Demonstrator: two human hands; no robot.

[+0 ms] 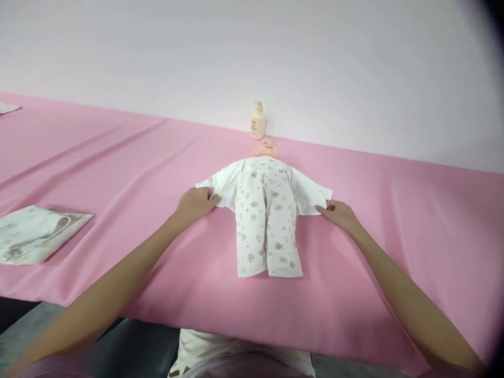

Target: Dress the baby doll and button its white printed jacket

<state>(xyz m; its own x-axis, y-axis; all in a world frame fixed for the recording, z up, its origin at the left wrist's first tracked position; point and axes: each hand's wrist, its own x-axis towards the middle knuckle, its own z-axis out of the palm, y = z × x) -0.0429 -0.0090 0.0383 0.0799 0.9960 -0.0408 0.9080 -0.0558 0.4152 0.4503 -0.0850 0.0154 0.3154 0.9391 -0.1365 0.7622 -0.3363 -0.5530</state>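
Note:
A white baby top (311,191) lies spread out flat, with its sleeves reaching to both sides. Over its middle are white baby pants (250,220) printed with small green and grey figures, legs pointing toward me. My left hand (197,205) is closed on the cuff of the left-side sleeve, thumb on top. At the other cuff, my right hand (340,214) pinches the sleeve's edge between thumb and fingers. Just beyond the collar sits a small peach-coloured item (268,147) with dark marks; its kind is unclear.
A cream pump bottle (258,123) stands against the white wall behind the clothes. Pink cloth (157,163) with creases covers the table. At the left lies a folded printed cloth (43,233), and a white corner of something (8,107) shows at the far left.

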